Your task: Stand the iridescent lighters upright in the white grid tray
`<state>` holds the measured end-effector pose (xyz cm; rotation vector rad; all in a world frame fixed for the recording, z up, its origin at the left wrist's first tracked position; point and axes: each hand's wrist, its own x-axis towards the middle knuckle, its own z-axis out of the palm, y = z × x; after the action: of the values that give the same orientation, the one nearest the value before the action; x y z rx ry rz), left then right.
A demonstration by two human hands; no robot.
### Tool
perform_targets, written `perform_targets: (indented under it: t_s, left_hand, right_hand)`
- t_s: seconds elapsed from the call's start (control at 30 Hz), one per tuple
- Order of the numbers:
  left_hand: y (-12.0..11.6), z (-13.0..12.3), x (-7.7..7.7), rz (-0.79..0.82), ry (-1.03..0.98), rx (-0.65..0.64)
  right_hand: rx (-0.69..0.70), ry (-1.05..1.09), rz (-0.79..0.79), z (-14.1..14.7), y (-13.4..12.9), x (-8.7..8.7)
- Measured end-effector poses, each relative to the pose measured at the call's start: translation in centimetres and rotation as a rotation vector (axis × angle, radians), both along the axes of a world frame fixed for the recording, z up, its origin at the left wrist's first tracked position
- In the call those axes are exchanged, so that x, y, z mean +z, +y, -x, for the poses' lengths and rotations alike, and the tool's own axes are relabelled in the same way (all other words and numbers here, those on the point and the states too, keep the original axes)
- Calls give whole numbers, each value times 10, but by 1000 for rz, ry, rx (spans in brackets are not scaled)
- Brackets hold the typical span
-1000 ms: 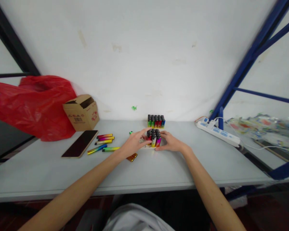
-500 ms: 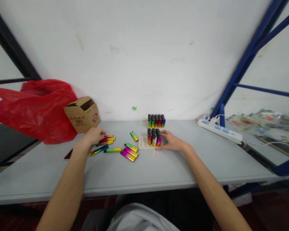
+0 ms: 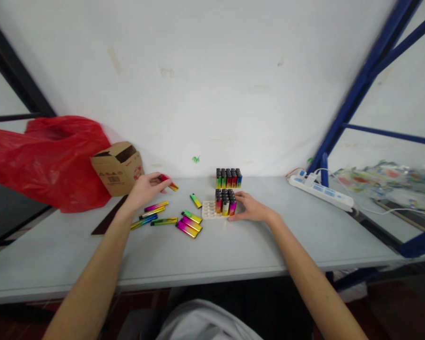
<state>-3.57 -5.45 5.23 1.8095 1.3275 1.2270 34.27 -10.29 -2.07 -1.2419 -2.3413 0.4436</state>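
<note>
My left hand (image 3: 148,189) is closed on a red-and-yellow lighter (image 3: 169,182), lifted above the loose ones, its black top in the fingers. Below and to its right lie several shiny lighters: purple-and-yellow ones (image 3: 188,228), a green-yellow one (image 3: 164,221), a blue-gold one (image 3: 144,222) and a separate green one (image 3: 196,200). A white tray (image 3: 208,210) has bare holes on its left side and upright lighters (image 3: 225,202) packed on its right. My right hand (image 3: 248,208) grips the right end of this tray, thumb in front, fingers behind.
Behind the tray stands a full block of upright lighters (image 3: 228,178) near the wall. A cardboard box (image 3: 118,171) and a red plastic bag (image 3: 53,165) occupy the left. On the right lie a white power strip (image 3: 320,191) and plastic packets (image 3: 389,182). A dark flat piece (image 3: 108,221) lies under my left forearm.
My left hand has risen from the loose lighters and moved right, now with a red-and-yellow lighter in its fingers. My right hand has stayed at the tray.
</note>
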Motion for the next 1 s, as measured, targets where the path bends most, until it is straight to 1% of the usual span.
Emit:
perform_targets:
  t_s: [0.07, 0.13, 0.17, 0.23, 0.37, 0.43, 0.5, 0.57, 0.73, 0.87, 1.0]
  left_hand:
    - [-6, -19, 0, 62, -282, -89]
    - [-11, -38, -4, 140, -534, -193]
    - [-14, -46, -7, 191, -612, -266]
    - [-21, -61, -14, 300, -694, -401]
    - [-35, -85, -26, 468, -771, -601]
    - [-40, -94, -30, 584, -806, -680]
    - [-43, -101, -33, 705, -831, -731]
    - [-43, -105, -35, 775, -840, -755]
    - [-43, -106, -37, 815, -820, -767]
    - [-44, -104, -37, 844, -803, -802]
    - [-45, -104, -41, 856, -776, -817]
  right_hand:
    - [-5, -6, 4, 0, -1, 1]
    - [-3, -4, 6, 1, -1, 2]
    - [-2, -2, 5, 1, -2, 2]
    - [1, -1, 2, 1, -2, 2]
    - [5, -16, -5, 0, 0, 0]
    - [3, -16, -8, -1, 1, -1]
    - [3, -15, -9, -1, 1, -2]
    - [6, -12, -10, -1, 2, -3]
    - [8, 4, -4, -1, 2, -3]
    - [14, -5, -4, 0, 0, 0]
    - [13, -22, 1, 0, -1, 2]
